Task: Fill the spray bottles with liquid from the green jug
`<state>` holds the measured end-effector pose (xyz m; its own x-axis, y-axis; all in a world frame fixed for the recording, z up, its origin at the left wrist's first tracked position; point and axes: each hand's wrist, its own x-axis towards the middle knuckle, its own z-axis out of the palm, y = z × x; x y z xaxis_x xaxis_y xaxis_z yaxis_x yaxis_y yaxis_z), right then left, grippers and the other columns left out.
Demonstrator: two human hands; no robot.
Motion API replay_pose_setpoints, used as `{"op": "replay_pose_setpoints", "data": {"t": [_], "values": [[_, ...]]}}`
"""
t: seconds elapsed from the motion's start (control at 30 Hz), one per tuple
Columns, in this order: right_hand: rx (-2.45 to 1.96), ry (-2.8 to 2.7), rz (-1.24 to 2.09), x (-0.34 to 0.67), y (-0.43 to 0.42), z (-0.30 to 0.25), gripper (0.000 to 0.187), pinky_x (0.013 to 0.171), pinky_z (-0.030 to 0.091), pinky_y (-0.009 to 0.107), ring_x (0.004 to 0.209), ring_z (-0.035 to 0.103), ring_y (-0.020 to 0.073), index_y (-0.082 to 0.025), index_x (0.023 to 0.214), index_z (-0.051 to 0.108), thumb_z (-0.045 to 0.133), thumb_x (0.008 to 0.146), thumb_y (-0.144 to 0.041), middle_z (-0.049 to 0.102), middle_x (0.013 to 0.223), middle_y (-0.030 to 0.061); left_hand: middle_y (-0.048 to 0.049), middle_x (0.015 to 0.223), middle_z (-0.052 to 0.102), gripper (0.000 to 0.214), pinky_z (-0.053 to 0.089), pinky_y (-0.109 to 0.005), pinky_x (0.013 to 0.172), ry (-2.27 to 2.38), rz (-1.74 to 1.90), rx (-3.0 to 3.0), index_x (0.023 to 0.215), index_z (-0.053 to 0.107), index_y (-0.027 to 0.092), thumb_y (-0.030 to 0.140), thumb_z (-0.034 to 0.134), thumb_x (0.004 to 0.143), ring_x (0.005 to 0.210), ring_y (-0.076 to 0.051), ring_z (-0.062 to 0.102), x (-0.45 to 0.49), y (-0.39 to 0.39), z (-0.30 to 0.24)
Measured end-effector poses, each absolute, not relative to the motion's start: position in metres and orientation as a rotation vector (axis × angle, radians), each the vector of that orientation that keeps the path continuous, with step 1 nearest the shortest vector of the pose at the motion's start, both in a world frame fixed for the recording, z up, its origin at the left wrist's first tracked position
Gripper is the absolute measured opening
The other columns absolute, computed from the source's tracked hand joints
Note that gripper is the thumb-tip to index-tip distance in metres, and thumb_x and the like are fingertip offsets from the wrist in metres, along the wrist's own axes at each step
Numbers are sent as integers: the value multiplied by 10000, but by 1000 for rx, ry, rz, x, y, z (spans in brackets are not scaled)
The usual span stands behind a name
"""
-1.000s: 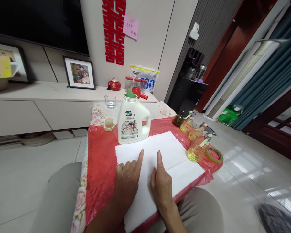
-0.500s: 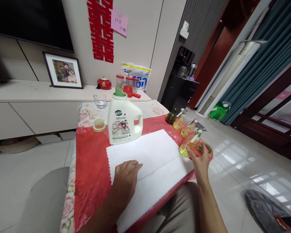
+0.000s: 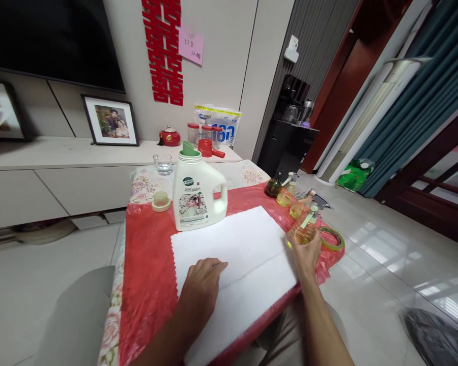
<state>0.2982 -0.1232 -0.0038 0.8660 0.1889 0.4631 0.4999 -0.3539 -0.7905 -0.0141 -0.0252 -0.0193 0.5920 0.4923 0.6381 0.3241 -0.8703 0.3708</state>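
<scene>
My left hand point(image 3: 204, 282) rests over a white sheet point(image 3: 248, 239) with a scalloped edge and a faint line across it. Its fingers are loosely bent, with nothing in them. At the table's right edge, my right hand point(image 3: 306, 250) has thumb and fingers around the lower part of a clear glass bottle point(image 3: 306, 227) of yellow liquid with a pale green top. The bottle stands upright; my hand partly hides its base. Just right of that hand lies a roll of tape point(image 3: 338, 241). A large white detergent jug point(image 3: 198, 190), its green spout uncovered, stands behind the sheet.
A pale cap point(image 3: 161, 202) sits left of the jug, and a glass cup of water point(image 3: 163, 165) behind it. More bottles point(image 3: 286, 195) line the right side. Red plastic film point(image 3: 147, 274) covers the table. Jars and a red pot point(image 3: 170, 137) stand on the cabinet.
My right hand has moved from between the bottle and the tape roll to close around the bottle. My left hand stays over the sheet. The view has shifted slightly.
</scene>
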Motion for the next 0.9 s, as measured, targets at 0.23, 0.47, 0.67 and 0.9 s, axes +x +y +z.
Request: {"op": "replay_pose_setpoints", "data": {"t": [0.23, 0.47, 0.67, 0.9], "values": [[-1533, -805, 270, 253, -133, 15, 1056, 1038, 469, 476, 1254, 530, 328, -142, 1507, 368, 790, 647, -588, 524, 1376, 194, -58, 1055, 729, 320, 568, -361, 837, 675, 834, 2124, 1049, 712, 221, 139, 452, 882, 967, -203, 689, -11, -15, 21], [-1117, -996, 1003, 203, -127, 10, 1027, 889, 530, 449, 1044, 645, 323, -142, 1371, 545, 784, 554, -716, 655, 1118, 177, -110, 1321, 670, 386, 399, -419, 1115, 367, 640, 1482, 1238, 665, 192, 342, 636, 883, 1274, -251, 588, 21, 7, 89], [-843, -1000, 1413, 186, -121, 1, 990, 842, 542, 395, 973, 670, 308, -187, 1300, 584, 829, 499, -714, 666, 1010, 136, -187, 1101, 742, 536, 445, -375, 959, -60, 453, 1094, 1070, 727, 115, 505, 840, 719, 1109, -299, 670, 37, 10, 97], [-964, -1072, 1312, 188, -120, 2, 1027, 915, 537, 446, 1115, 622, 355, -201, 1414, 523, 786, 545, -681, 653, 1137, 142, -84, 874, 705, 616, 454, -287, 790, 100, 518, 1001, 966, 720, 118, 406, 980, 487, 831, -186, 652, 37, 4, 106]]}}
